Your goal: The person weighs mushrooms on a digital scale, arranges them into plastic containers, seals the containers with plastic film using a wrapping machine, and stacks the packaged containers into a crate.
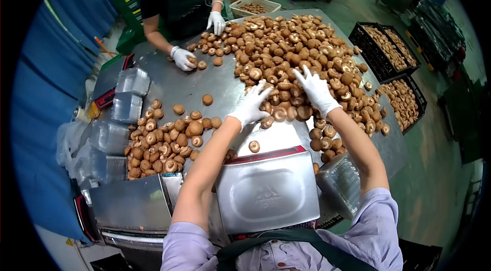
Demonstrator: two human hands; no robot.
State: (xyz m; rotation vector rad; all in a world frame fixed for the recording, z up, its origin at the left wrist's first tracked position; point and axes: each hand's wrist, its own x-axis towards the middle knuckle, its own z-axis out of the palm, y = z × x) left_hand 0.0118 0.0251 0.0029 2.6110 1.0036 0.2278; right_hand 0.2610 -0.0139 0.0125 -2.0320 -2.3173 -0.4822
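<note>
Mushrooms [291,41] are lying in a large heap across the metal surface [169,82], their brown caps and pale undersides facing every way. The person's two white-gloved hands are reaching forward to the near edge of this heap. The left hand [250,106] is lying against the heap's near left side, its fingers spread and its thumb standing apart from them. The right hand [317,91] is resting over mushrooms farther right, its fingers also spread wide.

Between the forearms, a weighing scale [266,194] with a metal top and a red edge is standing near the person's body, and a single mushroom [254,146] is lying just beyond it. A stack of clear plastic trays [340,184] is leaning to the right of the scale. On the left, a smaller pile of mushrooms [169,143] is sitting beside more clear trays [125,105].

Across the surface, a co-worker [176,7] in dark clothing is working with two gloved hands; one gloved hand [183,59] is touching a mushroom. Behind the heap, a pale basket [267,12] is holding more mushrooms, and black crates [364,53] on the right are holding others.
</note>
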